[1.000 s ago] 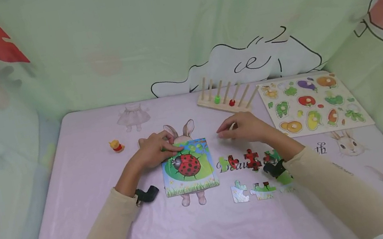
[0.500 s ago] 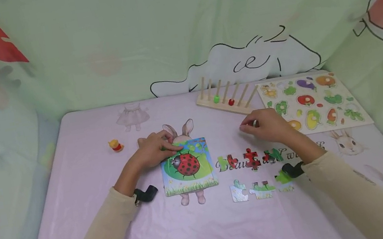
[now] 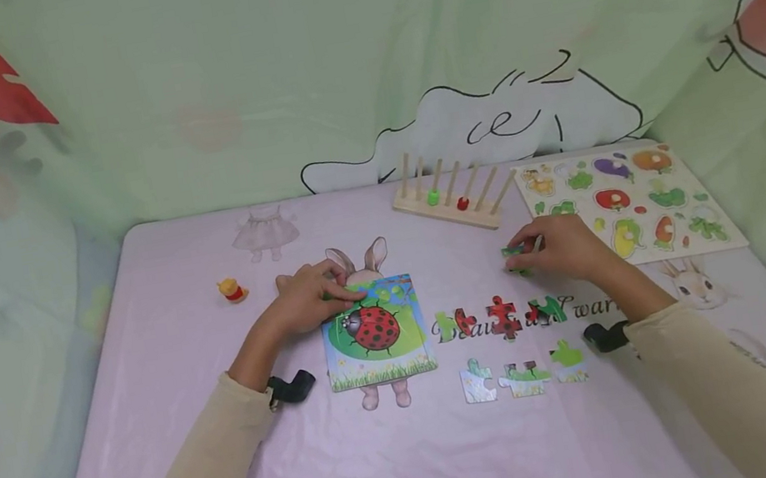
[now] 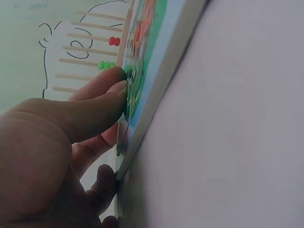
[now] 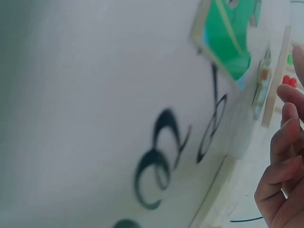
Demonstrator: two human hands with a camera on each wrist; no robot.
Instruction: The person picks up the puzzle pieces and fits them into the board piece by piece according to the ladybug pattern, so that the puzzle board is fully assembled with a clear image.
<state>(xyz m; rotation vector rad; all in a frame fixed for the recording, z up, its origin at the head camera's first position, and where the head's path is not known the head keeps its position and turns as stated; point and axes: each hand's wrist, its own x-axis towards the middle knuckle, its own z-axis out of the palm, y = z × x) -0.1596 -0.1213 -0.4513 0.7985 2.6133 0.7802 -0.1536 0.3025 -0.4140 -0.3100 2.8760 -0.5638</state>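
A ladybug puzzle board lies flat before the person. My left hand rests at its upper left corner, thumb and forefinger pressing on the picture; in the left wrist view the thumb lies straight on the surface. At the right, my right hand has thumb and forefinger at a green puzzle piece, the thumb crossing over it. Below that hand lie a red spotted puzzle piece and a green and red one. In the right wrist view the curled fingers show at the edge.
Several loose pieces, among them a pale puzzle piece, sit right of the board. Behind stand a wooden peg rack with green and red beads and a vegetable puzzle board. A small yellow and red bear figure stands at the left.
My right hand has moved right, toward the vegetable board, and a green puzzle piece now shows at its fingertips. My left hand stays on the ladybug board.
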